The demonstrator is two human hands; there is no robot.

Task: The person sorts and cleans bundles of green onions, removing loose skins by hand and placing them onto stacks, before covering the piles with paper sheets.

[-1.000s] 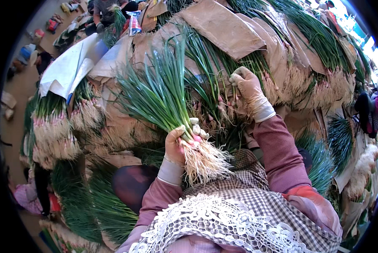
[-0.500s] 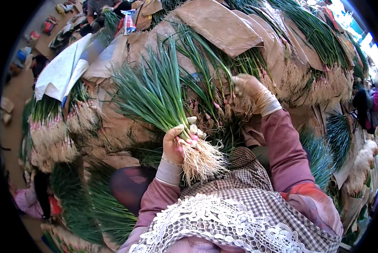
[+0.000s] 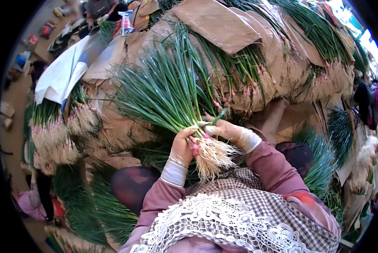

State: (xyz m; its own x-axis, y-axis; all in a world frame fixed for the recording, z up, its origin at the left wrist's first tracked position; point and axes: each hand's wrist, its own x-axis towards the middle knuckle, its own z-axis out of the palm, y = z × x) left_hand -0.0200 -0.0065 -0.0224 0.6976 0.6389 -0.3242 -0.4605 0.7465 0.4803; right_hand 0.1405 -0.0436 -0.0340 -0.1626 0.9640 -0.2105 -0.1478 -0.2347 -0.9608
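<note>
- A tilted bunch of long-leaved green onion-like plants point(image 3: 170, 95), with pink bulbs and straw-coloured roots, was above the brown-and-white checked fabric apron point(image 3: 256, 198).
- The pale-gloved left hand point(image 3: 182, 147) was closed around its bulb end; the pale-gloved right hand point(image 3: 226, 130) pressed close on its right side, fingers at a looped green strand.
- Right of the bunch, some open room lay below the root-fringed edge of the rooted plant row point(image 3: 250, 69).
- Beyond the bunch lay a stiff brown sheet point(image 3: 216, 23).
- Dark-covered knees point(image 3: 134, 187) flanked the bunch, narrowing sideways room.
</note>
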